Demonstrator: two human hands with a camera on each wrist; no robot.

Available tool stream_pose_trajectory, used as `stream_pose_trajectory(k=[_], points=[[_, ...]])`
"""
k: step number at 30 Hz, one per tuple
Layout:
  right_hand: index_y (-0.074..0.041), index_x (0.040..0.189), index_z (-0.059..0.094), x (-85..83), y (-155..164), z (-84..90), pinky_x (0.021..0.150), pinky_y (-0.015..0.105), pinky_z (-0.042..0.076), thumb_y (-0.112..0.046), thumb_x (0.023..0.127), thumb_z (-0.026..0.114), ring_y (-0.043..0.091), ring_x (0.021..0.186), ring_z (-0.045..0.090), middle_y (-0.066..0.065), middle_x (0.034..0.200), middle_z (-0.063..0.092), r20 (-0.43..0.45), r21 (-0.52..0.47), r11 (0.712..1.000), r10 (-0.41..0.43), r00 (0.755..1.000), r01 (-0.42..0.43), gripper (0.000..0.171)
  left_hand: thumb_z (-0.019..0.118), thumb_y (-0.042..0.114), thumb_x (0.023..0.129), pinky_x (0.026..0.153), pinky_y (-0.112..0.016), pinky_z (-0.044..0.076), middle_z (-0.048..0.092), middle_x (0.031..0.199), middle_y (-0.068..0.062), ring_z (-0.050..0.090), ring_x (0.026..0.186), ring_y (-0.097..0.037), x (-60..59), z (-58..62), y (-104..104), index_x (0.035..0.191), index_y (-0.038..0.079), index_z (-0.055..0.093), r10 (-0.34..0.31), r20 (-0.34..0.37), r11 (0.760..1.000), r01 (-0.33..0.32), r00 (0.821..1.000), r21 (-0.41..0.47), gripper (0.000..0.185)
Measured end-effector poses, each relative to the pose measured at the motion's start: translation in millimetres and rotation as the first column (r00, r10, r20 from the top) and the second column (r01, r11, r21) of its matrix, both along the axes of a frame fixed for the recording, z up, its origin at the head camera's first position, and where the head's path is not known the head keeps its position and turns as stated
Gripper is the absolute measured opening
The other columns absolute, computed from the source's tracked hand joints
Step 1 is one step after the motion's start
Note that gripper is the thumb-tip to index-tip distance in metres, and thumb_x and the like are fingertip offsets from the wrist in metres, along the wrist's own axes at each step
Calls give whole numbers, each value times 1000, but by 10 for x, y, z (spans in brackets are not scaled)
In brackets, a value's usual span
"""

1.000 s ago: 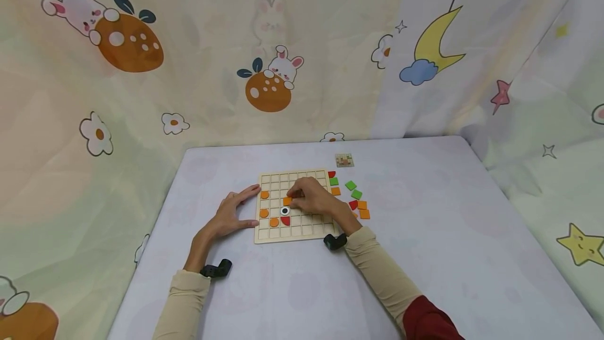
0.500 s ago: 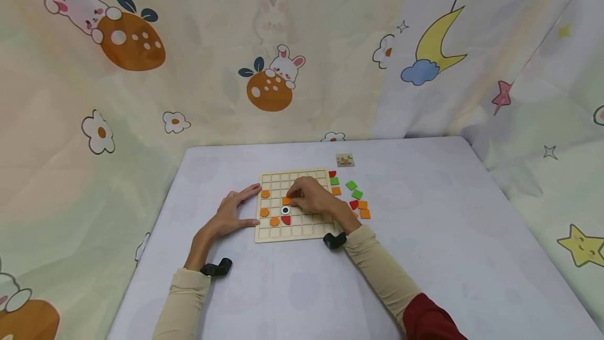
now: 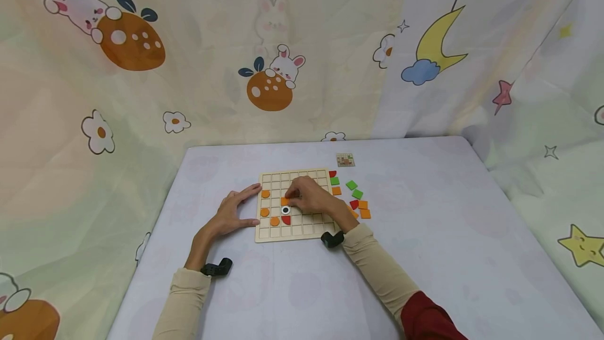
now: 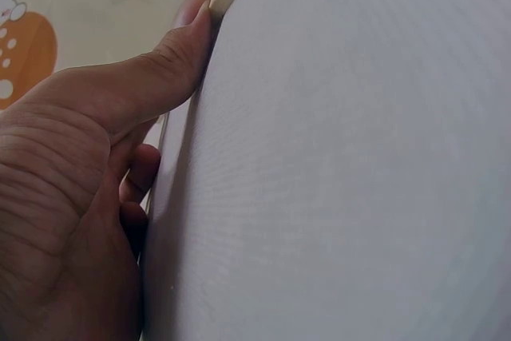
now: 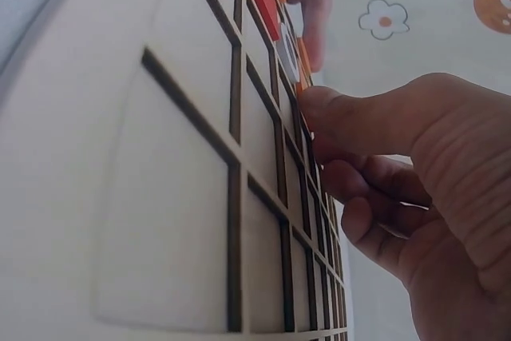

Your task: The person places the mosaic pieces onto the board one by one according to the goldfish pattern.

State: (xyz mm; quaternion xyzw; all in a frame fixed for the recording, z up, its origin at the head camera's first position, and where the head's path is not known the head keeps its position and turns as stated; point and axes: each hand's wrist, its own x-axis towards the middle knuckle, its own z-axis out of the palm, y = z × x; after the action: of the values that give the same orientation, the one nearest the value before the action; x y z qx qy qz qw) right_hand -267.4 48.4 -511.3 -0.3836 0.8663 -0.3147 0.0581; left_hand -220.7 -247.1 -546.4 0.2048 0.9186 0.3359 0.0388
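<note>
Board: the wooden grid board (image 3: 292,206) lies flat on the white table (image 3: 424,256), square in front of you.
Left hand: your left hand (image 3: 231,213) rests on the table against the board's left edge, fingers straight and spread, index tip at the far corner, thumb (image 4: 152,77) pressed to the near edge. It grips nothing.
Right hand: your right hand (image 3: 309,198) lies over the middle of the board, fingers curled down onto an orange tile (image 3: 285,201). The thumb (image 5: 359,121) presses at that tile's edge; whether you pinch it or only push it, the pictures do not show.
Placed pieces: three orange discs (image 3: 265,193) sit in the left cells, a black-and-white ring (image 3: 285,210) just below the orange tile, and a red half-disc (image 3: 286,220) under that.
Loose pieces: green, orange and red tiles (image 3: 357,194) lie on the table just right of the board.
Card: a small pattern card (image 3: 345,160) lies beyond the board's far right corner.
</note>
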Motion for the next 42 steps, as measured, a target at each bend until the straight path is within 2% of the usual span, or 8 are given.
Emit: stream_pose_trajectory(k=[18,23,25,28,30,32,35,42], points=[[-3,110,77,-14,388,97,84,33,52,-14,87,78,20,93,65,6,103,73,48,-64,991,-116,992,119,25,87,51,72,88,-38,30,33,166,6,42,106,-17,29,13,21,155,26,41,7,2,1000,-7,1000,-12,98],[0,110,76,-40,599,133,83,37,53,-13,86,79,22,92,64,11,103,73,75,-81,975,-202,977,208,27,87,52,72,90,-39,30,32,166,8,42,110,-17,18,12,26,155,28,41,12,9,1000,-12,1000,-17,98],[1,111,75,-53,695,147,86,40,53,-13,87,79,22,92,64,11,103,72,85,-77,967,-238,968,244,28,87,53,72,90,-39,30,32,166,7,41,112,-17,17,8,29,155,28,40,13,8,1000,-13,1000,-21,98],[1,110,75,-89,829,153,102,48,46,-13,86,80,27,93,65,11,102,73,66,-79,960,-265,962,269,28,86,53,72,90,-39,31,32,166,8,41,112,-17,18,3,30,155,28,40,14,7,1000,-14,1000,-24,99],[1,109,76,-115,899,147,102,50,44,-13,86,80,27,92,65,11,100,74,35,-76,959,-271,962,272,27,86,53,72,90,-39,31,32,166,8,41,111,-17,17,4,25,155,29,40,17,6,1000,-17,1000,-27,98],[0,108,77,-143,945,139,100,48,45,-14,85,81,26,91,65,10,99,75,17,-69,957,-283,959,283,27,87,53,72,90,-39,31,32,166,9,40,110,-16,16,7,15,155,30,40,21,11,999,-21,1000,-26,98],[-1,108,77,-172,999,114,83,39,52,-14,86,80,22,90,63,8,100,73,25,-56,948,-312,950,313,26,87,52,72,90,-40,31,31,166,10,40,109,-17,15,9,5,155,30,40,25,17,999,-25,1000,-21,98],[-4,106,78,-217,1111,46,74,34,52,-13,87,78,18,86,62,7,97,72,20,-62,930,-362,932,363,21,88,51,72,89,-39,31,32,166,8,40,107,-17,13,-4,19,155,29,41,18,19,1000,-18,1000,-9,98]])
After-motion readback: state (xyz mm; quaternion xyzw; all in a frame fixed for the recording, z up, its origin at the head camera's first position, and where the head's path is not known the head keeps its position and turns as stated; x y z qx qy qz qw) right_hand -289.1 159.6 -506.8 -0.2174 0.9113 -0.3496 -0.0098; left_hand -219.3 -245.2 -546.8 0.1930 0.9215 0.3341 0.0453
